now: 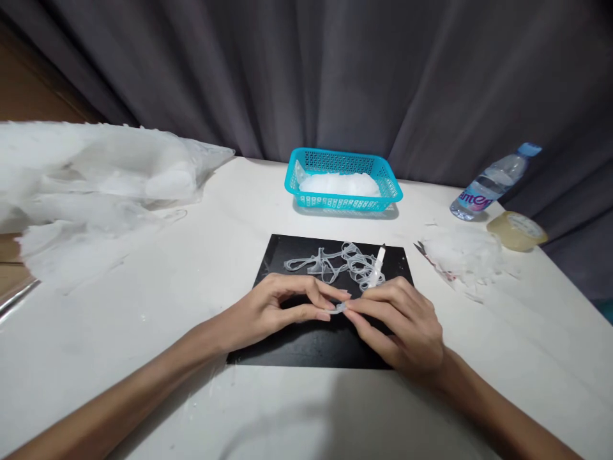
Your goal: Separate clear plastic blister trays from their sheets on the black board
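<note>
My left hand (292,300) and my right hand (397,319) meet above a black board (311,348). Between their fingertips is a small translucent whitish strip (338,309), pinched from both sides; much of it is covered by the fingers. Just behind the hands, a tangle of clear plastic-looking strips (325,262) lies on the board. A white pen-like tool (378,265) with a dark tip rests across the tangle's right side, its lower end close to my right hand.
A blue basket (345,203) holding white material stands at the back. Bagged white fluffy material (105,166) covers the left side. To the right are a water bottle (493,182), a tape roll (517,231), scissors (433,260) and white scraps (464,252). Grey curtain (354,76) hangs behind.
</note>
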`<state>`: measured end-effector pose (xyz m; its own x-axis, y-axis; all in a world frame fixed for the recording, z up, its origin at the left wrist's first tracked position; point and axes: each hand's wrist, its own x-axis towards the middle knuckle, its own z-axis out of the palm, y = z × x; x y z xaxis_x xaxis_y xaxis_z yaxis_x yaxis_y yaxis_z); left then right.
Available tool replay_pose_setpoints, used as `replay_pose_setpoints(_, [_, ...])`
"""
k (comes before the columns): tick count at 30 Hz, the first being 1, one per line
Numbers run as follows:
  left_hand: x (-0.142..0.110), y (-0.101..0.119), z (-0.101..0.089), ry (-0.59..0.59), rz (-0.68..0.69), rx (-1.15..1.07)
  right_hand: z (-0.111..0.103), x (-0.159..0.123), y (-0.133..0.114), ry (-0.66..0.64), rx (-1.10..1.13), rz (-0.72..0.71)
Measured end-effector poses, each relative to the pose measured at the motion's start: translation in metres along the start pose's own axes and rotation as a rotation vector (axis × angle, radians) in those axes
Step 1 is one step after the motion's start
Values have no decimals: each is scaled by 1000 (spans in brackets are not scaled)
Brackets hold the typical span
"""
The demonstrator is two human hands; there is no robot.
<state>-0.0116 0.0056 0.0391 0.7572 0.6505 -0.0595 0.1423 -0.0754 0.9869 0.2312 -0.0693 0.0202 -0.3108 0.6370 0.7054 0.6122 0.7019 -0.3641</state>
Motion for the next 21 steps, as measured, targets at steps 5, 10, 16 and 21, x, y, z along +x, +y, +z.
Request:
replay_pose_setpoints(5, [1, 0, -5, 47, -31, 8, 14, 14, 27, -137, -62, 318])
replay_pose_setpoints(10, [4, -1, -8, 233, -107, -57, 36, 18, 40, -374, -112, 342])
replay_pose_setpoints(16, [7, -6, -16, 493, -28, -135, 32, 24, 31, -141, 333, 368])
replay_pose_setpoints(21, [8, -8, -23, 709, -34, -262, 21, 30, 26, 213, 434, 469])
